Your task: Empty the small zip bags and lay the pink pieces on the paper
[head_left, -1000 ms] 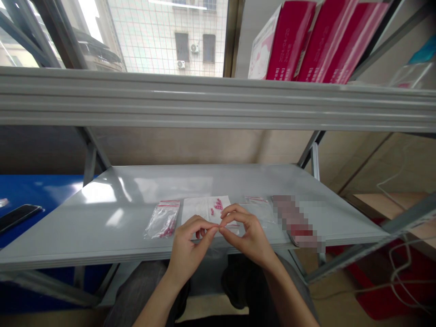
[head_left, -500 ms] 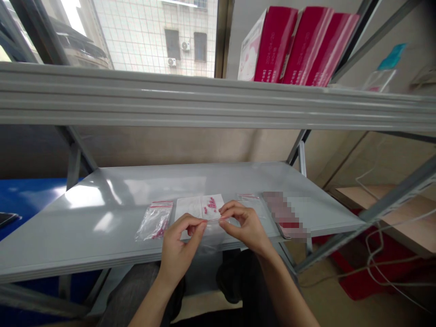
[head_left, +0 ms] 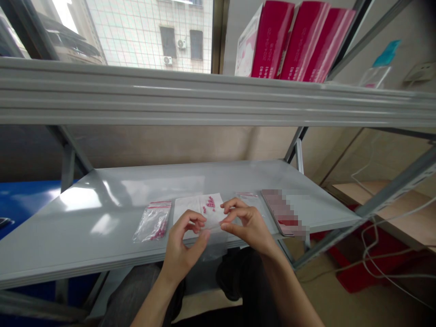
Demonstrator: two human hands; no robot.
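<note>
Hanging between the two hands over the near edge of the grey table (head_left: 231,175), a thin clear bag (head_left: 214,249) shows only faintly. The left hand (head_left: 182,243) has its thumb and fingers parted, with a gap between them; the right hand (head_left: 250,225) appears to pinch the bag's upper edge between thumb and forefinger. Just beyond, small pink pieces (head_left: 210,202) lie on white paper (head_left: 185,204). Left of the paper lies a zip bag (head_left: 155,220) with more pink pieces inside; another zip bag (head_left: 247,195) lies partly behind the right hand, beside a pixelated object (head_left: 279,210)
</note>
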